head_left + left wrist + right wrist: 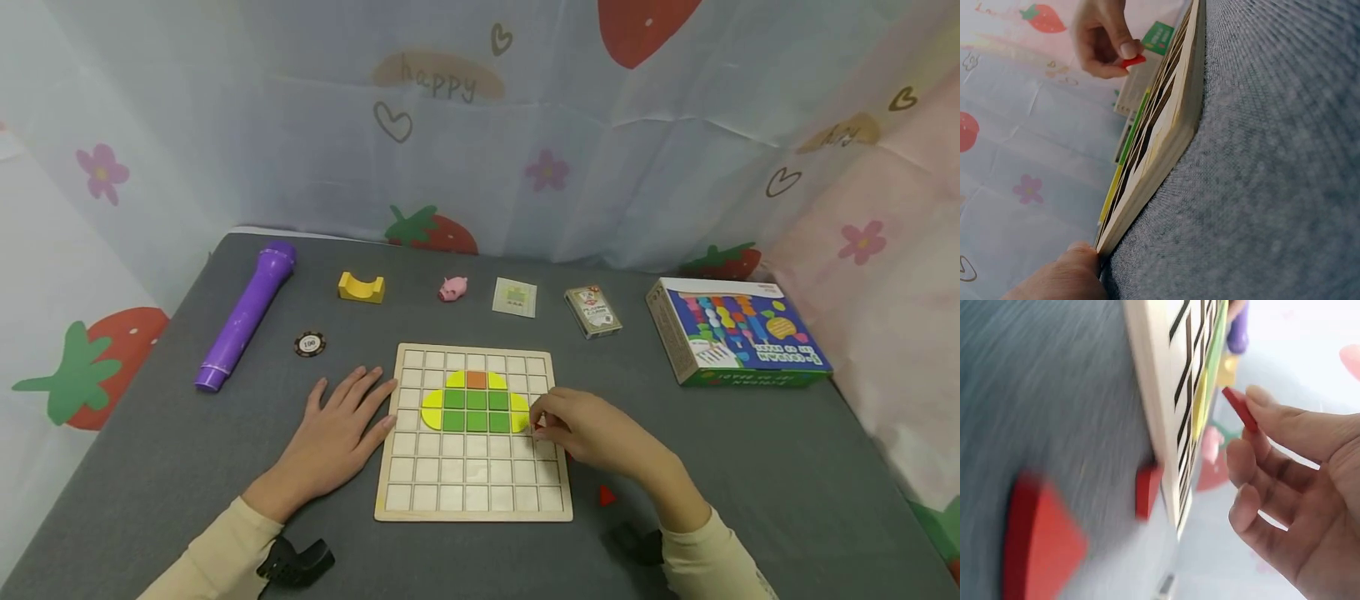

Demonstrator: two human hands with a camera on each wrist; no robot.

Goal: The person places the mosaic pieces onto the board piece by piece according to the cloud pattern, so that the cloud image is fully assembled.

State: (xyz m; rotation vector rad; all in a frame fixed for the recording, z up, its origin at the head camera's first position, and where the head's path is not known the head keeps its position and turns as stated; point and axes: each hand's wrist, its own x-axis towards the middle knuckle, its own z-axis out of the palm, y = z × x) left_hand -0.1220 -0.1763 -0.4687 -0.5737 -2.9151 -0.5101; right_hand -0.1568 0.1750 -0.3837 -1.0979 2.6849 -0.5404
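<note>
A wooden grid board [474, 515] lies on the grey table. Green squares [476, 400] fill its upper middle, with rounded yellow pieces [432, 409] around them and one orange square [476, 380] at the top. My right hand [596, 429] pinches a small red piece [1240, 409] between thumb and index finger, above the board's right side. Spread out on the table, my left hand [330, 437] touches the board's left edge with thumb and index finger. A red triangle [607, 495] and another red piece [1147, 490] lie by the board's right edge.
Behind the board stand a yellow cradle-shaped block [362, 288], a pink pig [453, 289], a patterned card [515, 297] and a card box [592, 312]. A purple torch-like tube [247, 317] and a poker chip [310, 344] lie left; a colourful box [738, 333] is right.
</note>
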